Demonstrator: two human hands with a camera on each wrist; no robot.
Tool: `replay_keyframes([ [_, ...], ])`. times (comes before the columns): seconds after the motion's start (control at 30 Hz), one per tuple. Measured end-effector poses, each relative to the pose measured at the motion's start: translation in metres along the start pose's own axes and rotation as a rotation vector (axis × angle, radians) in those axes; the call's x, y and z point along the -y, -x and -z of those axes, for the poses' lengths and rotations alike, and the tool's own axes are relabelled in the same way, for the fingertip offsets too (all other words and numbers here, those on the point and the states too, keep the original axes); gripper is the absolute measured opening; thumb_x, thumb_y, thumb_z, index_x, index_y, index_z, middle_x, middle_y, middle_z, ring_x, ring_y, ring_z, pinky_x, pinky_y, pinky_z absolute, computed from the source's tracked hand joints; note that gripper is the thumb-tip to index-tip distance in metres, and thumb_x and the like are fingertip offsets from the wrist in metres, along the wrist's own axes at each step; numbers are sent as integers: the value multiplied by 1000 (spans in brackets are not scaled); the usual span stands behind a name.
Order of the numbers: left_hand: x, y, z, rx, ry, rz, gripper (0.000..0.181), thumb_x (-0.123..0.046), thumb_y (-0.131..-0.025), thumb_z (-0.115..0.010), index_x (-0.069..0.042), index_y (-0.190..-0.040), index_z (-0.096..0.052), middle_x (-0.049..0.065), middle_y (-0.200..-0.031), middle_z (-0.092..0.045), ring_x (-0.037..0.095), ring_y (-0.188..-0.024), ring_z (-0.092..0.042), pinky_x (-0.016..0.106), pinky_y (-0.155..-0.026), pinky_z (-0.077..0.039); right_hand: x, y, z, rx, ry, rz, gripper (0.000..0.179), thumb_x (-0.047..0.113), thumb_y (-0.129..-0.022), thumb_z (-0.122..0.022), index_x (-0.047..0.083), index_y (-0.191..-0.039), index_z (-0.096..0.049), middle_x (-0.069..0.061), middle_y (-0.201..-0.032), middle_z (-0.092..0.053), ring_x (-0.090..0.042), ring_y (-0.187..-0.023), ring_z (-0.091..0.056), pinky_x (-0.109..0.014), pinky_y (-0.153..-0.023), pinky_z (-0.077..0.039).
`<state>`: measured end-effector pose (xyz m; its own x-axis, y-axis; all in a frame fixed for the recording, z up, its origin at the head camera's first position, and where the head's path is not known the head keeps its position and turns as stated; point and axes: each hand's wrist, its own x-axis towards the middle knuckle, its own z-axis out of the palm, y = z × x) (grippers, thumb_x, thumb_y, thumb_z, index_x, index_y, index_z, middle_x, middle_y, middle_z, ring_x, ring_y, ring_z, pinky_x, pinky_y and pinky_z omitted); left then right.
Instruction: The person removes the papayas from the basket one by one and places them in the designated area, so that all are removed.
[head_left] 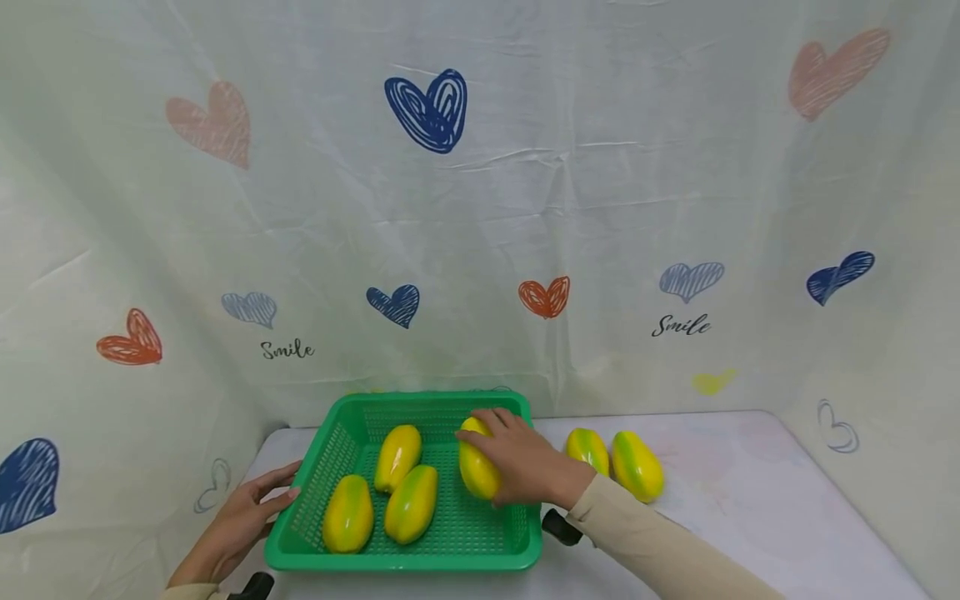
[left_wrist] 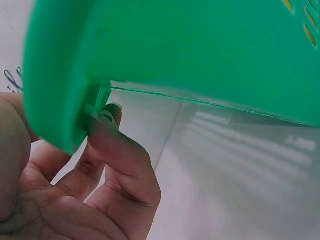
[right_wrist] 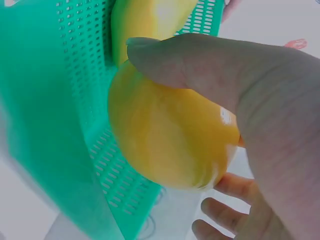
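A green plastic basket (head_left: 405,562) with perforated walls sits on the table. My left hand (head_left: 242,517) holds its left rim; in the left wrist view the fingers (left_wrist: 125,155) curl under the rim's edge. Inside the basket's right side, my right hand (head_left: 528,458) grips a glossy yellow-green papaya (head_left: 477,467). The right wrist view shows the thumb (right_wrist: 170,62) across this papaya (right_wrist: 170,130), with other fingers on its far side. Three more lie in the basket: a rear papaya (head_left: 398,458), a left papaya (head_left: 348,514) and a middle papaya (head_left: 411,505).
To the right of the basket, two papayas lie on the white table (head_left: 720,483): a nearer papaya (head_left: 637,467) and another papaya (head_left: 587,450) partly behind the right forearm. A white curtain (head_left: 480,225) printed with hearts hangs behind the table and along its sides.
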<state>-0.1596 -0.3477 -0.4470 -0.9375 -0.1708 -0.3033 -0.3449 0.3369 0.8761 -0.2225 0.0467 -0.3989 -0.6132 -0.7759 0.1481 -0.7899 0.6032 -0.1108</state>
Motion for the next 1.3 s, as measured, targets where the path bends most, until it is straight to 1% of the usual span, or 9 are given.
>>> replay_keyframes([
  [0.2, 0, 0, 0, 4, -3, 7, 70, -30, -88, -64, 1, -142, -32, 26, -132, -35, 21, -91, -55, 41, -79, -53, 0, 12, 6, -41, 10, 8, 91, 36, -65, -83, 22, -141, -36, -11, -145, -26, -28, -127, -30, -45, -100, -37],
  [0.43, 1, -2, 0, 7, -3, 4, 73, -34, -86, -65, 0, -142, -32, 25, -132, -34, 22, -93, -55, 42, -79, -53, -4, 28, 14, -100, -37, -22, 92, 34, -63, -84, 24, -141, -36, -9, -146, -25, -29, -128, -30, -48, -99, -38],
  [0.6, 2, -1, 0, 8, 0, 10, 76, -37, -84, -66, -1, -142, -32, 24, -133, -34, 23, -96, -54, 41, -80, -53, -7, 40, 18, -138, -58, -41, 94, 33, -63, -84, 28, -142, -34, -6, -147, -23, -25, -127, -29, -44, -97, -39],
  [0.77, 1, 0, 0, 7, 5, 7, 71, -32, -88, -64, 0, -142, -31, 24, -134, -34, 23, -96, -54, 41, -80, -53, -11, 52, 24, -190, -62, -56, 96, 32, -61, -85, 29, -142, -34, -3, -147, -23, -21, -126, -29, -41, -96, -40],
  [0.87, 0, 0, 0, 9, -1, 0, 70, -31, -89, -62, 0, -143, -30, 25, -134, -33, 22, -96, -55, 42, -80, -53, -13, 60, 28, -220, -60, -62, 98, 32, -59, -87, 28, -142, -35, -3, -147, -24, -20, -126, -30, -42, -98, -38],
  [1.0, 0, -1, -1, 5, -4, 3, 72, -32, -88, -64, 0, -143, -30, 25, -133, -34, 22, -96, -55, 43, -80, -52, -18, 70, 31, -266, -51, -62, 95, 32, -60, -85, 26, -141, -37, -3, -146, -25, -21, -125, -31, -41, -97, -39],
  [1.13, 1, -1, -1, -4, 2, 15, 74, -33, -85, -66, 0, -142, -31, 25, -133, -34, 22, -94, -55, 42, -80, -53, -23, 80, 32, -291, -52, -84, 92, 32, -60, -84, 26, -140, -39, -2, -146, -25, -21, -124, -31, -40, -94, -42],
  [1.3, 1, -1, 0, 2, 17, 9, 74, -32, -85, -66, 0, -142, -31, 25, -133, -34, 21, -93, -56, 41, -80, -53, -31, 95, 31, -313, -59, -129, 94, 31, -57, -84, 27, -140, -40, -2, -146, -26, -22, -123, -33, -41, -89, -45],
])
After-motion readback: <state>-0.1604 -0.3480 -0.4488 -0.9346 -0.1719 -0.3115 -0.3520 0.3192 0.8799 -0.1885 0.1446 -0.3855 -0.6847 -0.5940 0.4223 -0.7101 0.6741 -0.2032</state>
